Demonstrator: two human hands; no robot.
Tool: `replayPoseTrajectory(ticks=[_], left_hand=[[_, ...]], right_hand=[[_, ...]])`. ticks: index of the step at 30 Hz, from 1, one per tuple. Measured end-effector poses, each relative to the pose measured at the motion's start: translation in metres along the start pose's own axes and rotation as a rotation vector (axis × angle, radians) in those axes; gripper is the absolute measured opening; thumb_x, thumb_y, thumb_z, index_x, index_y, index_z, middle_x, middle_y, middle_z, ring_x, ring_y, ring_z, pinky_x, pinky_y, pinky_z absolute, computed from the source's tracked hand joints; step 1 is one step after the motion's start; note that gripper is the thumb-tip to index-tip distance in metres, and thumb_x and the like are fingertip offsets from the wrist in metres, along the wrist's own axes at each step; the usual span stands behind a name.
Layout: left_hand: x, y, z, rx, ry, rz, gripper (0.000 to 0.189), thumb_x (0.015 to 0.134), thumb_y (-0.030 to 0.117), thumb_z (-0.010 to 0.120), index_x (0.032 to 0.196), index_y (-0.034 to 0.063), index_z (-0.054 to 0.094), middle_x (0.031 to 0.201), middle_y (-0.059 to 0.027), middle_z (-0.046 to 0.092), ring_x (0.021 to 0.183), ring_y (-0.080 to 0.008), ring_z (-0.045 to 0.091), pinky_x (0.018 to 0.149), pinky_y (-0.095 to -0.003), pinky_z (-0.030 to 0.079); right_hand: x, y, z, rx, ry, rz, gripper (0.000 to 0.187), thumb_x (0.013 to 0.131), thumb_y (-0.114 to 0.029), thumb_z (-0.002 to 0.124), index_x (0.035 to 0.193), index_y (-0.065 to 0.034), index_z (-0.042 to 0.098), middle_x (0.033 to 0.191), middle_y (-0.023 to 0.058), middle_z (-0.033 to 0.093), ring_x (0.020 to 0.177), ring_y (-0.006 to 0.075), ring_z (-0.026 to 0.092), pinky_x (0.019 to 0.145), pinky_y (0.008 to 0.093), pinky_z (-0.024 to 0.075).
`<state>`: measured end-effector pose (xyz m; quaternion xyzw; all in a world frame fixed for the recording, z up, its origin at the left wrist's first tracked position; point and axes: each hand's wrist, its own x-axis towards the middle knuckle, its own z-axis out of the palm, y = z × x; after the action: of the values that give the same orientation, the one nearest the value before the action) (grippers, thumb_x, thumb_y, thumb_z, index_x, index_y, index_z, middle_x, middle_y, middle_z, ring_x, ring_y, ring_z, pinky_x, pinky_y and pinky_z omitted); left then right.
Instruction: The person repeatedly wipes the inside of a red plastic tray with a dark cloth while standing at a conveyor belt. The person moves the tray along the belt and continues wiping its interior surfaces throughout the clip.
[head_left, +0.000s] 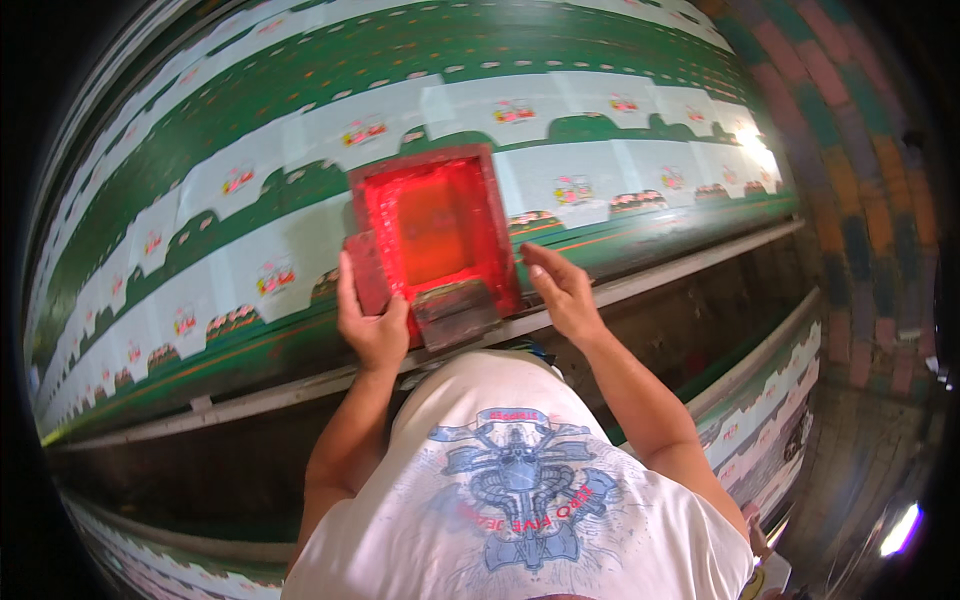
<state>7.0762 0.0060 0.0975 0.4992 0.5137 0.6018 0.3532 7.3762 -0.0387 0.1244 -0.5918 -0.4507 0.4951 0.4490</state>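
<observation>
A screen-printing frame (435, 225) with a red border and an orange-red mesh lies tilted over the green table (300, 180), in front of me. My left hand (373, 322) grips the red wooden block (369, 274) at the frame's left edge, with the thumb near the frame's lower left corner. A dark, worn board (456, 315) sits at the frame's near end. My right hand (561, 292) is just right of the frame, fingers apart, holding nothing. Pale cut fabric pieces (289, 281) with small coloured prints lie in rows on the table, on both sides of the frame.
A pale rail (660, 266) runs along the table's near edge. Another printing table with printed pieces (739, 427) stands behind me at the right. Part of another person (757, 536) shows at the lower right. Coloured floor tiles (855, 172) lie past the table's right end.
</observation>
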Motion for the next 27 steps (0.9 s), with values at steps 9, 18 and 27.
replayPoseTrajectory(ticks=[9, 18, 27], left_hand=[[-0.021, 0.004, 0.123, -0.049, -0.015, -0.05, 0.095, 0.085, -0.01, 0.072, 0.174, -0.0034, 0.043, 0.168, -0.0171, 0.059, 0.148, -0.0229, 0.061, 0.125, -0.0367, 0.048], [-0.052, 0.023, 0.252, -0.123, 0.01, -0.235, 0.094, 0.084, -0.01, 0.075, 0.174, -0.001, 0.046, 0.165, -0.0146, 0.061, 0.145, -0.0222, 0.062, 0.124, -0.0374, 0.048], [-0.055, 0.026, 0.266, -0.219, 0.03, -0.304, 0.096, 0.082, -0.014, 0.074, 0.173, -0.0006, 0.048, 0.158, -0.012, 0.066, 0.136, -0.0179, 0.068, 0.115, -0.0343, 0.055]], right_hand=[[0.006, 0.002, -0.102, 0.076, 0.037, 0.034, 0.044, 0.115, -0.007, 0.067, 0.156, 0.0077, 0.063, 0.141, 0.0162, 0.077, 0.128, 0.0176, 0.07, 0.111, 0.0344, 0.0578], [0.025, 0.033, -0.241, 0.049, -0.008, -0.038, 0.045, 0.112, -0.009, 0.072, 0.154, 0.0071, 0.066, 0.134, 0.0157, 0.079, 0.123, 0.0179, 0.073, 0.106, 0.0352, 0.0603], [0.027, 0.001, -0.281, -0.542, -0.128, -0.615, 0.048, 0.099, -0.006, 0.081, 0.146, -0.002, 0.073, 0.139, 0.0188, 0.076, 0.125, 0.0371, 0.073, 0.109, 0.0489, 0.0583]])
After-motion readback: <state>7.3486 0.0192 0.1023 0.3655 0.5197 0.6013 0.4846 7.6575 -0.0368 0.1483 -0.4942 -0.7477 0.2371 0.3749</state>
